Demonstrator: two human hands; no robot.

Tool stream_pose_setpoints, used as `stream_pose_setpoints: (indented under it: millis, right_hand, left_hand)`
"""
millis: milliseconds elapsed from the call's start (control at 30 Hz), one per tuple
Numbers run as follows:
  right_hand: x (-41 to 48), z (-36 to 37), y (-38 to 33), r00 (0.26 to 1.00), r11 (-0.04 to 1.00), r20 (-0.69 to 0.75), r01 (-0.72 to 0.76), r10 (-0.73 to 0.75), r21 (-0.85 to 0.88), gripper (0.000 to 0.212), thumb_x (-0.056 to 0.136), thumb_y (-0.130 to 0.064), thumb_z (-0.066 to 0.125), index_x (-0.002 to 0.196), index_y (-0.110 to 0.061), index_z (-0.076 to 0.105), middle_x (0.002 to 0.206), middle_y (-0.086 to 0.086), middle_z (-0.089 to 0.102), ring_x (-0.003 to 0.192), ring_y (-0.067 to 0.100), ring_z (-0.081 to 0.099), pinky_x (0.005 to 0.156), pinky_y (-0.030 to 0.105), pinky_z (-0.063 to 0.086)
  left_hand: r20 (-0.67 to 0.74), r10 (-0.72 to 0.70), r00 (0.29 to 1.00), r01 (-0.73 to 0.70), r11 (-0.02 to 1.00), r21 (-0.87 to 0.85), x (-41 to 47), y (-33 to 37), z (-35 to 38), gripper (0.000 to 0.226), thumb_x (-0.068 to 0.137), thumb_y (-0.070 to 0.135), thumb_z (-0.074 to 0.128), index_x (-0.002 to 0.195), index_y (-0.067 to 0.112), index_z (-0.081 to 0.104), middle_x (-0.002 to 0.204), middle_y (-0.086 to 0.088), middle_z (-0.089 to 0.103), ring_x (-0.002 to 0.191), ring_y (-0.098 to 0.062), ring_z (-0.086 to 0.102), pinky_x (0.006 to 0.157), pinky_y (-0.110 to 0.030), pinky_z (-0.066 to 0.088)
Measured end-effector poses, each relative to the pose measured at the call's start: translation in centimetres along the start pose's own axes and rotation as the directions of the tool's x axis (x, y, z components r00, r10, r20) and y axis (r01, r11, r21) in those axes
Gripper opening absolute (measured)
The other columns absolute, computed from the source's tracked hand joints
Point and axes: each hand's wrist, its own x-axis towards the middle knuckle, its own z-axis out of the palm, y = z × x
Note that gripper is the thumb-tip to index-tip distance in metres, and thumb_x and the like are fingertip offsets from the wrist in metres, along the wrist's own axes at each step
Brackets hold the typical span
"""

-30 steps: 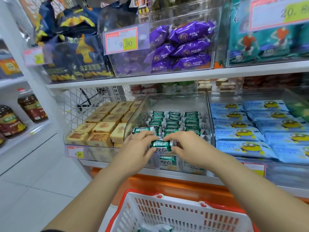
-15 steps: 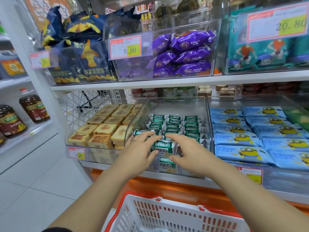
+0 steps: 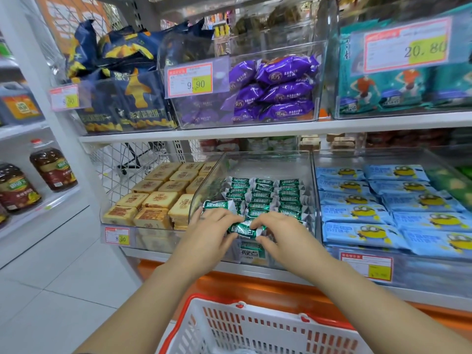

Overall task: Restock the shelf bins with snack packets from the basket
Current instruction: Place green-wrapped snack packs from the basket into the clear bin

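While over bin, both hands' grip on packet

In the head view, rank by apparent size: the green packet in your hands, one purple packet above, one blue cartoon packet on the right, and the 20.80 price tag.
1. 20.80 price tag
2. blue cartoon packet
3. purple packet
4. green packet, partly covered by the left hand and right hand

Packets two and three look close; the blue one sits nearer the camera, so that order is unsure.
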Motion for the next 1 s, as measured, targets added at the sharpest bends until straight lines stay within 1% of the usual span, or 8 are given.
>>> stream_pose_setpoints:
  millis: [100,267,433,600,700,833,900,1000]
  right_hand:
    - [-0.1,0.2,0.3,1.000,0.999,-0.006,-0.030,0.030,0.015,0.035,0.097,-0.026,0.058,0.132,-0.031,0.055,0.127,-0.014,0.058,0.111,0.006,0.055,0.100,0.027,0.045]
    - [-0.1,0.2,0.4,1.000,1.000,0.012,-0.018,0.018,0.007,0.052,0.094,-0.031,0.062,0.142,-0.036,0.042,0.136,-0.015,0.050,0.119,0.008,0.053,0.104,0.034,0.045]
    - [-0.1,-0.1,0.6,0.999,0.999,0.000,-0.032,0.032,-0.002,0.059,0.093,-0.035,0.063,0.145,-0.038,0.035,0.139,-0.015,0.045,0.102,0.005,0.055,0.096,0.033,0.048]
    - [-0.4,-0.4,0.5,1.000,1.000,-0.007,-0.027,0.027,-0.013,0.058,0.094,-0.037,0.061,0.146,-0.038,0.034,0.144,-0.016,0.043,0.122,0.007,0.050,0.101,0.032,0.046]
    - [-1.2,-0.8,0.2,0.991,0.997,-0.127,0.038,-0.046,-0.061,0.045,0.095,-0.033,0.059,0.139,-0.033,0.046,0.134,-0.015,0.051,0.122,0.008,0.049,0.100,0.032,0.047]
    - [-2.5,-1.7,-0.3,0.887,0.967,-0.384,0.231,-0.256,-0.109,0.019,0.089,-0.022,0.059,0.107,-0.019,0.065,0.098,-0.006,0.062,0.094,0.015,0.058,0.079,0.032,0.050]
    - [-4.1,-1.2,-0.2,0.869,0.950,-0.385,0.282,-0.312,-0.133,0.013,0.087,-0.020,0.060,0.099,-0.016,0.067,0.089,-0.005,0.063,0.084,0.014,0.056,0.075,0.027,0.045]
    - [-8.5,2.6,1.3,0.933,0.959,-0.232,0.251,-0.275,-0.130,0.016,0.087,-0.025,0.057,0.096,-0.018,0.069,0.085,-0.006,0.066,0.079,0.012,0.056,0.072,0.027,0.044]
  left_hand:
    - [0.026,-0.011,1.000,0.011,1.000,0.021,0.3,0.4,0.0,0.039,0.101,0.040,0.049,0.139,0.043,0.045,0.132,0.022,0.048,0.133,-0.004,0.036,0.124,-0.044,0.005]
    - [0.015,0.001,1.000,-0.002,0.999,0.039,0.4,0.7,-0.2,0.040,0.100,0.041,0.050,0.140,0.042,0.044,0.134,0.022,0.046,0.134,-0.004,0.034,0.124,-0.044,0.003]
    - [0.018,0.002,1.000,-0.002,1.000,0.028,0.3,0.9,-0.3,0.042,0.101,0.041,0.048,0.142,0.043,0.041,0.140,0.024,0.043,0.139,-0.003,0.029,0.124,-0.044,0.003]
    - [-0.011,0.006,1.000,-0.006,1.000,0.000,0.1,0.9,-0.6,0.045,0.100,0.040,0.050,0.144,0.043,0.039,0.143,0.024,0.042,0.140,-0.002,0.027,0.124,-0.046,0.006]
    - [-0.076,0.049,0.996,-0.051,0.998,-0.023,-0.4,0.9,-0.7,0.043,0.100,0.036,0.051,0.142,0.040,0.044,0.140,0.022,0.044,0.137,-0.001,0.030,0.122,-0.048,0.015]
    - [-0.314,0.145,0.938,-0.183,0.978,-0.096,-1.6,1.7,-1.0,0.035,0.093,0.023,0.049,0.126,0.029,0.060,0.120,0.013,0.058,0.117,-0.008,0.048,0.108,-0.035,0.035]
    - [-0.347,0.137,0.928,-0.201,0.967,-0.155,-3.1,2.9,0.1,0.033,0.091,0.015,0.051,0.120,0.025,0.063,0.114,0.010,0.062,0.109,-0.011,0.055,0.098,-0.029,0.037]
    - [-0.195,0.109,0.975,-0.158,0.954,-0.256,-7.3,4.6,5.3,0.033,0.090,0.014,0.051,0.118,0.023,0.065,0.107,0.007,0.066,0.099,-0.015,0.060,0.085,-0.034,0.045]
